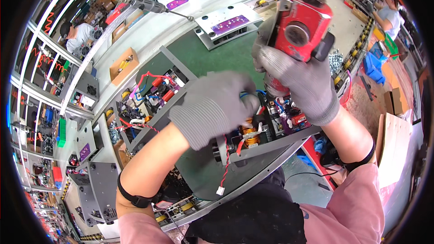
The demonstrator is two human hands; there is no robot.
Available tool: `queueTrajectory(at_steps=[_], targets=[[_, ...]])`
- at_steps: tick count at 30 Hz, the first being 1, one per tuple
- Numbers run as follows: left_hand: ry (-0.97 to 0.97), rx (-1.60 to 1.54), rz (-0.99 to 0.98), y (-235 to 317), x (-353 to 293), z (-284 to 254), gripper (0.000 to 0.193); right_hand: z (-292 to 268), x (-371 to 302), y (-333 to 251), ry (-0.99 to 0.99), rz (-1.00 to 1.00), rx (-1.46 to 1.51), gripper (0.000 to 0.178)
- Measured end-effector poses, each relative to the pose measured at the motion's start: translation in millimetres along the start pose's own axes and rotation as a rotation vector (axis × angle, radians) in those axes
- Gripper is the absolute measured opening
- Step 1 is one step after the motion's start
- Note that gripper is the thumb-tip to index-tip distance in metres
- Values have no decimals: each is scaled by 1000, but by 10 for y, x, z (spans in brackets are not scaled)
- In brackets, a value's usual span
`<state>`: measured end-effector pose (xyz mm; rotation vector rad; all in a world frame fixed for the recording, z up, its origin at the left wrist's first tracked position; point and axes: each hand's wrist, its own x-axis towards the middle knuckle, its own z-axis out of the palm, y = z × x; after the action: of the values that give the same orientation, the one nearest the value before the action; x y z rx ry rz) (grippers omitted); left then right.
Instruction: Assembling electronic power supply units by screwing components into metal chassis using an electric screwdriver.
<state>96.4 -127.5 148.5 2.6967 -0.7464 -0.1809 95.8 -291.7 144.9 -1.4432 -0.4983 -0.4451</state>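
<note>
My right hand [300, 74], in a grey glove, is closed around a red power driver [300, 29]. The driver is raised above the work surface, its metal nose pointing to the far side. My left hand [217, 101], gloved too, hovers over an open metal chassis [271, 147] and is smeared by motion, so its grip is unclear. Inside that chassis are a copper-coloured coil [250, 135], circuit parts and coloured wires. A twisted red and black wire with a white connector [220, 190] hangs off its near side.
A second open chassis [153, 95] with wired circuit boards lies to the left. White panels with purple boards [230, 25] stand at the back, beside a hanging screwdriver [151, 7]. A cardboard box [124, 65] holds small parts. Other people work at far left and far right.
</note>
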Motion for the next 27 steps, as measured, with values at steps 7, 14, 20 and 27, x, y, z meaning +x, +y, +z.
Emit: queueTrajectory(at_steps=[7, 14, 20, 27], targets=[[91, -1333, -170, -359, 87, 28, 24, 64, 97, -105, -87, 199, -189, 23], [35, -1406, -236, -215, 98, 65, 26, -158, 26, -296, 5, -261, 169, 37], [-115, -1480, -271, -33, 272, 151, 32, -218, -86, -381, 97, -394, 155, 41], [-100, -1480, -348, 136, 279, 164, 33, -305, -127, -395, 13, -381, 226, 43]])
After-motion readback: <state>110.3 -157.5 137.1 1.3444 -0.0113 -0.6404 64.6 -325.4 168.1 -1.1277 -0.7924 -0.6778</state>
